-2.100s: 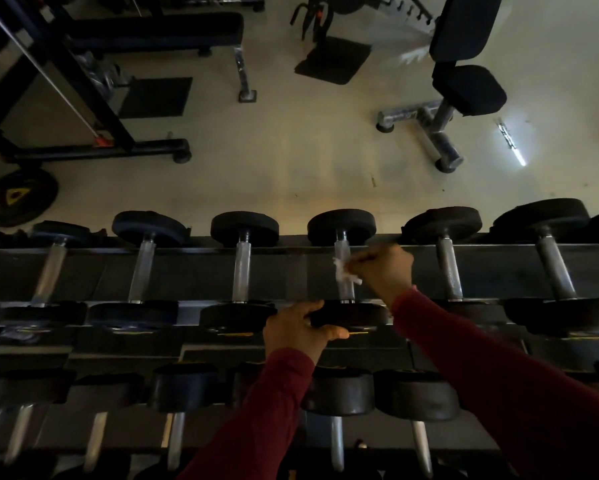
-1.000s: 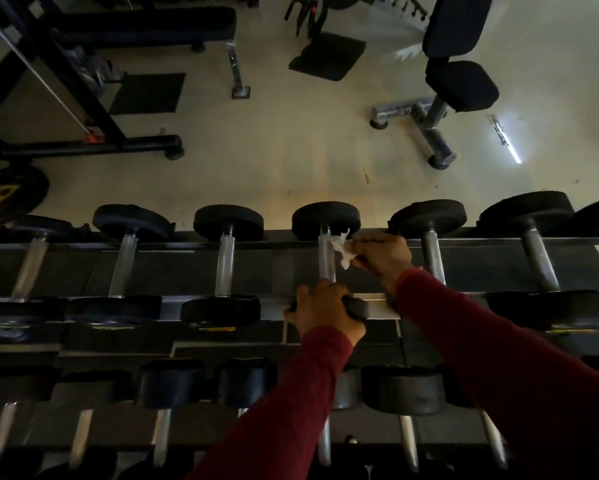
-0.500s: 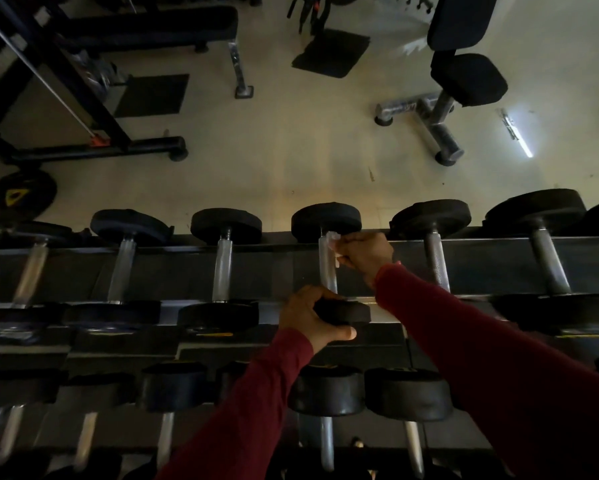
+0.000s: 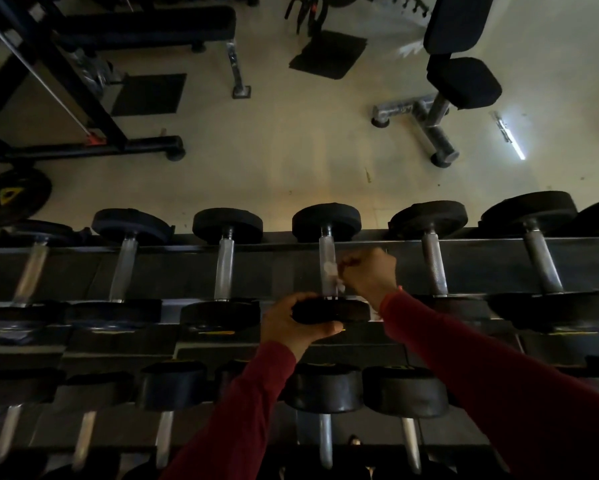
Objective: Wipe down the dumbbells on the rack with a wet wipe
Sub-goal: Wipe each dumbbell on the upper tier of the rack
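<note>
A small white crumpled wet wipe is pressed against the lower part of the knurled silver metal handle of a black round-headed dumbbell, which lies across the top tier of a dark metal dumbbell rack, fourth from the left in its row. The right hand pinches the wipe with curled fingers, knuckles up, against the right side of that handle. The left hand grips the dumbbell's near black head, thumb running along its front edge and fingers wrapped over its left side. Both arms wear dark red long sleeves.

Just beside this dumbbell on the same tier lie other black dumbbells with silver handles: a neighbouring dumbbell on the left and a neighbouring dumbbell on the right, with larger ones further right. A lower tier nearer the camera carries more black-headed dumbbells, their handles pointing toward the viewer.

Beyond the rack spreads a pale beige gym floor. On it stand a black padded flat bench at upper left, a black padded adjustable seat on a grey metal frame at upper right, and a black weight plate with a yellow mark at the left edge. A bright strip of reflected light lies on the floor at right.
</note>
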A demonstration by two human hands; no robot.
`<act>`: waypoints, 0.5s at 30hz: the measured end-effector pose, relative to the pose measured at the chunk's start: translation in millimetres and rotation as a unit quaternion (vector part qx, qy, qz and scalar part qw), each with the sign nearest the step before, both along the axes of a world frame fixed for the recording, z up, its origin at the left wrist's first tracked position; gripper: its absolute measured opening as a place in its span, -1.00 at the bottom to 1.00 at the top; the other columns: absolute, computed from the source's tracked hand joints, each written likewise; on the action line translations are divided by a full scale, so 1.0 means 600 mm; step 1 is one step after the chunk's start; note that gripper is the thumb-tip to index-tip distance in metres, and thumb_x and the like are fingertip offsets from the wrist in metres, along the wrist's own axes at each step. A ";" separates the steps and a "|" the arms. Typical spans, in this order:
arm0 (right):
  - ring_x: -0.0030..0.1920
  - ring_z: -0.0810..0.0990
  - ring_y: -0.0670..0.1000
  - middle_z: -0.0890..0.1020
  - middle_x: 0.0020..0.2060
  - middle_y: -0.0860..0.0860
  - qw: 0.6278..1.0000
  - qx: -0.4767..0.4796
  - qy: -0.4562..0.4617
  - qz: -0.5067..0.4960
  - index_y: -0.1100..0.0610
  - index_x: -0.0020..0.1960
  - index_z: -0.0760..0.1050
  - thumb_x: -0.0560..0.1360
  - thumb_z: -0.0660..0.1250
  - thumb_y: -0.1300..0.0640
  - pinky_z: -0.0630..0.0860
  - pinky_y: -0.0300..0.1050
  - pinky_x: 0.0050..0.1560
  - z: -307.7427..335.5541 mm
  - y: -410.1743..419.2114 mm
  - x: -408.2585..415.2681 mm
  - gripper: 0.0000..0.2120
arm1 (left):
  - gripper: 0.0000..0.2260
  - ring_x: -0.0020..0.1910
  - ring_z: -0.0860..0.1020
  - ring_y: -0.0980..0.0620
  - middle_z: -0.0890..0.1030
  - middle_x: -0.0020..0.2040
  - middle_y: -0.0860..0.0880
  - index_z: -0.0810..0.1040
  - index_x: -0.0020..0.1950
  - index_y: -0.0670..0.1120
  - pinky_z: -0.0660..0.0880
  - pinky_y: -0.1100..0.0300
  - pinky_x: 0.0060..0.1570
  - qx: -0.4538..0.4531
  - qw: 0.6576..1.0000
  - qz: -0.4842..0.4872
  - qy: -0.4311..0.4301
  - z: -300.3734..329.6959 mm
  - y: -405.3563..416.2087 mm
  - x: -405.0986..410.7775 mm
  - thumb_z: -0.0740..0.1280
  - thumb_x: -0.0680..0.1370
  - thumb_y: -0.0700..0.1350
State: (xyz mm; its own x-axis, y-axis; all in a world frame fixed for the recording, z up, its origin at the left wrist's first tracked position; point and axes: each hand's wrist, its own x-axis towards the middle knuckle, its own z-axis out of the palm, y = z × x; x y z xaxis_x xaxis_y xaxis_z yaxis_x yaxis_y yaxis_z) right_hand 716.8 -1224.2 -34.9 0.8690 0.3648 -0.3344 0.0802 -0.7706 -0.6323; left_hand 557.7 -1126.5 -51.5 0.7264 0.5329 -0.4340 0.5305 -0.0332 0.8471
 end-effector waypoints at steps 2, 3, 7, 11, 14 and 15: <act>-0.23 0.61 -0.16 0.68 -0.22 -0.10 0.995 0.006 -0.094 0.020 0.01 -0.13 0.65 0.53 0.39 0.03 0.55 -0.25 -0.04 0.012 0.023 0.007 -0.89 | -0.35 0.12 0.60 0.10 0.67 0.07 0.09 0.66 0.10 0.10 0.57 0.04 0.18 0.001 1.000 0.021 -0.010 -0.002 0.004 -0.007 0.66 0.04 0.19; -0.24 0.62 -0.14 0.70 -0.21 -0.09 0.992 0.014 -0.124 0.029 0.01 -0.11 0.68 0.52 0.41 0.03 0.55 -0.28 -0.09 0.019 0.035 0.012 -0.90 | -0.35 0.11 0.62 0.10 0.68 0.07 0.08 0.67 0.11 0.08 0.57 0.01 0.19 -0.005 0.999 0.029 -0.014 -0.001 0.005 -0.008 0.66 0.05 0.19; -0.16 0.67 -0.04 0.73 -0.14 -0.01 0.975 -0.019 -0.193 0.108 0.06 -0.04 0.71 0.53 0.38 0.17 0.60 -0.20 -0.03 0.035 0.060 0.022 -0.87 | -0.44 0.15 0.60 0.09 0.66 0.16 0.00 0.65 0.18 0.03 0.52 0.10 0.25 -0.033 0.998 0.045 -0.011 0.003 0.007 -0.012 0.69 0.21 -0.08; -0.30 0.50 -0.20 0.67 -0.07 -0.01 0.969 -0.083 -0.133 0.188 0.09 0.00 0.65 0.53 0.37 0.15 0.36 -0.44 -0.27 0.018 0.044 0.003 -0.91 | -0.44 0.09 0.57 0.11 0.66 0.10 0.03 0.65 0.18 -0.03 0.44 0.48 -0.04 -0.014 0.999 0.043 0.013 0.004 0.010 -0.010 0.68 0.21 -0.05; -0.11 0.58 -0.12 0.60 -0.04 -0.02 0.968 -0.112 -0.103 0.201 0.10 0.07 0.60 0.49 0.44 0.06 0.41 -0.38 -0.18 0.004 0.034 -0.018 -0.80 | -0.47 0.05 0.60 0.09 0.68 0.05 0.04 0.66 0.13 -0.02 0.51 0.38 0.00 -0.024 0.998 0.046 0.033 0.001 0.010 -0.009 0.68 0.20 -0.05; -0.09 0.61 -0.08 0.61 -0.04 0.00 0.966 -0.114 -0.114 0.201 0.11 0.06 0.60 0.48 0.45 0.04 0.50 -0.30 -0.14 0.004 0.037 -0.018 -0.79 | -0.48 0.06 0.60 0.07 0.68 0.04 0.04 0.67 0.12 -0.01 0.53 0.29 0.05 -0.022 0.998 0.044 0.039 -0.001 0.009 -0.009 0.68 0.19 -0.04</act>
